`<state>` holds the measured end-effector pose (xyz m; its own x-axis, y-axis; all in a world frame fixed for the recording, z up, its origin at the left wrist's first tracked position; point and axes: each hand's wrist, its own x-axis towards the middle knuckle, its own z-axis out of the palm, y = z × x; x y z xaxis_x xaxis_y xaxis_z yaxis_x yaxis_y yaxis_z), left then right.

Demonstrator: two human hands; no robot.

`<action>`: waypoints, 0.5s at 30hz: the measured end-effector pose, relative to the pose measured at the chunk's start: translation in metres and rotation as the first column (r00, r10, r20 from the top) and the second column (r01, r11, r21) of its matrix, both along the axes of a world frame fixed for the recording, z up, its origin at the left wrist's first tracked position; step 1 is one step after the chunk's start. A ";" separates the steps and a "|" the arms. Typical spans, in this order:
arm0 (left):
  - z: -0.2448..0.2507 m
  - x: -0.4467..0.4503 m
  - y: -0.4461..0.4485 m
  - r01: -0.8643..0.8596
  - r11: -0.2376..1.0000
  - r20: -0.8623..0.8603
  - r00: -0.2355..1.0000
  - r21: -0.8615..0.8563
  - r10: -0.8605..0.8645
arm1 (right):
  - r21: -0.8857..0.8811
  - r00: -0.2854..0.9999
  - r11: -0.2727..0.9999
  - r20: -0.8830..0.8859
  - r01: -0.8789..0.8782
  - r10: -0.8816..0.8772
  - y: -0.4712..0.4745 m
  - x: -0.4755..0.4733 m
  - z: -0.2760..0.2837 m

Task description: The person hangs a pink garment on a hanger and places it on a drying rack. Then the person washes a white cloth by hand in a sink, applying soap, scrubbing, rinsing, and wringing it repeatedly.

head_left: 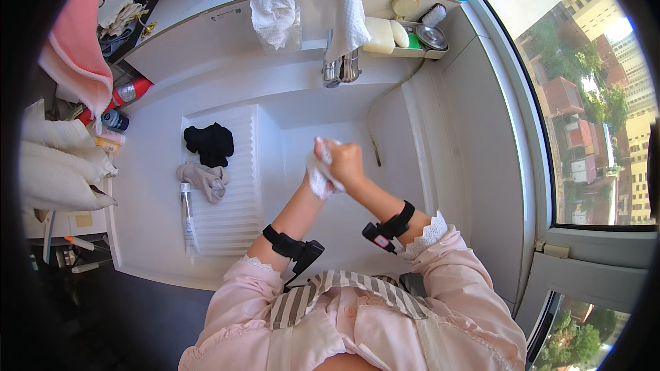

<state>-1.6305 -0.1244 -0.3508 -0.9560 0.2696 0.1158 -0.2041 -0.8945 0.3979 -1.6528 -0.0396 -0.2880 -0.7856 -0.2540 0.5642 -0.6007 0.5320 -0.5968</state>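
Over the basin of a white laundry sink (309, 108), my two hands are pressed together around a crumpled white cloth (318, 181). My right hand (347, 161) is closed in a fist on the cloth's right side. My left hand (318, 145) is wrapped by the cloth, so most of its fingers are hidden. Parts of the cloth stick out below the hands and between them. Left of the basin, on the ribbed washboard (237, 221), lie a bunched black cloth item (210, 143) and a beige sock-like item (206, 180). A capped tube (188, 219) lies along the washboard's left edge.
A chrome faucet (340, 69) draped with a white towel (340, 5) stands behind the basin. Soap bars (379, 36) and a brush (434, 14) sit in a caddy to its right. A thin hose (372, 139) hangs into the basin. Towels (77, 51) hang at left.
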 end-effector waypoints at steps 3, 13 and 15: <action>-0.016 -0.012 0.005 0.074 0.997 -0.097 0.992 -0.007 -0.075 | 0.055 0.997 0.998 0.065 0.041 -0.045 -0.001 -0.001 -0.008; -0.010 -0.008 0.006 -0.127 0.912 -0.175 0.983 -0.390 0.062 | -0.009 0.958 0.982 0.218 0.191 -0.184 0.005 -0.035 -0.028; -0.017 -0.013 -0.013 -0.109 0.857 -0.301 0.952 -0.504 -0.056 | -0.150 0.890 0.956 0.424 0.251 -0.167 0.008 -0.045 -0.022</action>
